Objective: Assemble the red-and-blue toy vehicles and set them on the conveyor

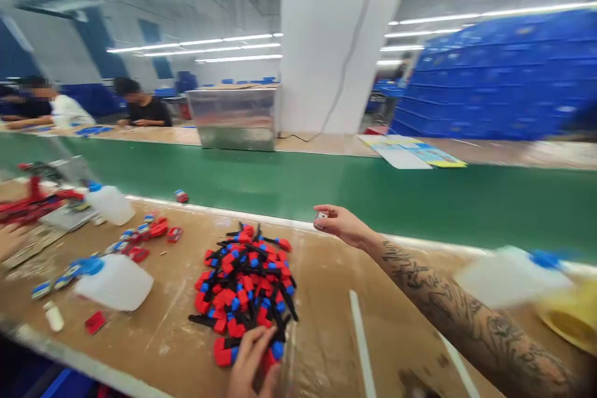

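Observation:
A heap of small red, blue and black plastic parts point(247, 280) lies on the brown-covered table. My left hand point(254, 364) is at the near edge of this heap, its fingers curled over a red, blue and black plastic part point(224, 351); the fingers partly hide it. Stretched out over the table's far edge, my right hand point(347, 225) pinches a small whitish block point(321, 216) between thumb and fingers. Blur keeps the block's exact kind from showing.
Translucent bottles with blue caps stand at left point(119, 283) and right, where a bottle point(508, 277) sits near a yellow bowl point(573, 317). Red and blue pieces point(140, 236) lie scattered at left, near another person's hand point(12, 239). Beyond runs a green conveyor belt point(289, 180).

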Available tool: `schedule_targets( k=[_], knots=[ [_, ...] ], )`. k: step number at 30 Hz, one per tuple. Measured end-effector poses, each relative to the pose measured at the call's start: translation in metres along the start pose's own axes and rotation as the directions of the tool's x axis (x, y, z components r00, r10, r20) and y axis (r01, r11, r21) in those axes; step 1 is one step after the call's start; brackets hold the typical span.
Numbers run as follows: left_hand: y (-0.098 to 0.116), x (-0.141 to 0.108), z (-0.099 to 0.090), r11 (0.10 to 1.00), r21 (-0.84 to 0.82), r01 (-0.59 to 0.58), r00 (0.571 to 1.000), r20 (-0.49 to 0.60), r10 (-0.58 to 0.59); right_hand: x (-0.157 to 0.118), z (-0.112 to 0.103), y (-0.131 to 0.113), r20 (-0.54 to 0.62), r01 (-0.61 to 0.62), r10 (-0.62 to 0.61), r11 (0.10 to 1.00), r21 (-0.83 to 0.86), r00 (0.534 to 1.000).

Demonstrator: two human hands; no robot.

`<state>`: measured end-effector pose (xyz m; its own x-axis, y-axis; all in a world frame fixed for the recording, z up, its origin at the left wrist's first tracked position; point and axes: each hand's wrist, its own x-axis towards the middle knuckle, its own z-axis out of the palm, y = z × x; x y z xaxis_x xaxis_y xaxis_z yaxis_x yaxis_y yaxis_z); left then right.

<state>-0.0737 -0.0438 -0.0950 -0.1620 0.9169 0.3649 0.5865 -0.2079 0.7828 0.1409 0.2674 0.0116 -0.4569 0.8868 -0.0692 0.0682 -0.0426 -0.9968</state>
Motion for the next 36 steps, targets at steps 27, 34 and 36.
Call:
schedule_targets(
  k=[27,34,36],
  knots=[
    [0.187,0.103,0.109,0.383,-0.237,-0.893,-0.046,0.894,0.445,-0.216,-0.107,0.106,-0.251,0.209,0.020,0.494,0.844,0.968],
    [0.190,0.104,0.109,0.413,-0.226,-0.882,-0.040,0.910,0.412,-0.217,-0.108,0.107,-0.249,0.205,0.020,0.508,0.837,0.968],
    [0.188,0.105,0.105,0.471,-0.213,-0.856,-0.004,0.914,0.405,-0.217,-0.107,0.106,-0.253,0.209,0.014,0.518,0.830,0.967]
  ],
)
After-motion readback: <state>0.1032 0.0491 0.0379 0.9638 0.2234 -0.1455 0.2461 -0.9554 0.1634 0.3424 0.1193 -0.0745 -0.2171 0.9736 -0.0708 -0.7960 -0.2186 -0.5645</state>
